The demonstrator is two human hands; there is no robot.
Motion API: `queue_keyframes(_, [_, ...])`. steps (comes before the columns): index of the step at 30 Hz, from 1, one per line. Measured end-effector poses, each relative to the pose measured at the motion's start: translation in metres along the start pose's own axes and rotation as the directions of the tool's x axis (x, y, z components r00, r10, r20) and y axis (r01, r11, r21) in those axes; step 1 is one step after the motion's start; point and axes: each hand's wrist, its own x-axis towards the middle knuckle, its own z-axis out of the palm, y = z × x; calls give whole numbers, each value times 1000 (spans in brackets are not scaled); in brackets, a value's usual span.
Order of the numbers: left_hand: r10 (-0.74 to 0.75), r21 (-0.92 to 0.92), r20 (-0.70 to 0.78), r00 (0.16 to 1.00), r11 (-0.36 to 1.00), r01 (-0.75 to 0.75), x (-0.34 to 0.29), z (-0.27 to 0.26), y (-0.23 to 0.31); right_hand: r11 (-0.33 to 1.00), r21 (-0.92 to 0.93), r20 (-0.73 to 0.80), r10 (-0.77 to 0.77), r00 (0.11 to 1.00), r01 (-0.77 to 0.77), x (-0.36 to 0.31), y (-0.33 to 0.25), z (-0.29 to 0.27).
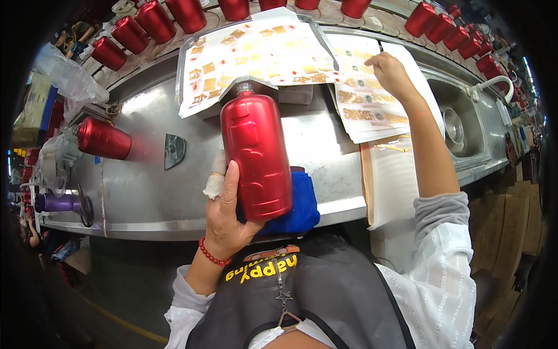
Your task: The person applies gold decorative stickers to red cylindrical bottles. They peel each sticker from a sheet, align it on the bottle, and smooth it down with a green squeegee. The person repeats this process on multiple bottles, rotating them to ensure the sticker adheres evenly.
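Note:
My left hand (225,225) grips the lower part of a glossy red bottle (256,154) with raised shapes on its side and a bare glass neck. The bottle tilts, neck away from me. A white wrapping covers one finger of this hand. Over a stack of white decal sheets (366,96) with gold lettering, my right hand (390,72) has thumb and forefinger pinched together; what they hold, if anything, is too small to make out. Left of that stack, a metal tray (181,75) carries a white sheet (256,55) with gold characters and red dots.
Another red bottle (104,138) lies on the left of the steel bench (145,198), near a dark flat scraper-like piece (174,151). A blue cloth (299,203) sits at the front edge. Several red bottles line the far side. A sink (465,122) with a white tap is at right.

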Motion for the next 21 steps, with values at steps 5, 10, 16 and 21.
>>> queue_keyframes(5, [5,40,-28,1000,999,-4,4,-3,1,967,120,-13,-226,974,226,84,-32,43])
queue_keyframes(10, [-3,16,-36,999,1000,3,2,0,-6,964,-209,126,-139,982,163,148,-41,86])
queue_keyframes(16, [10,-53,-37,999,999,-12,2,0,-12,889,-422,120,-138,983,177,170,-46,95])
queue_keyframes(21, [0,-80,-45,999,997,-3,2,2,-14,898,-353,19,289,957,-264,206,-11,128])
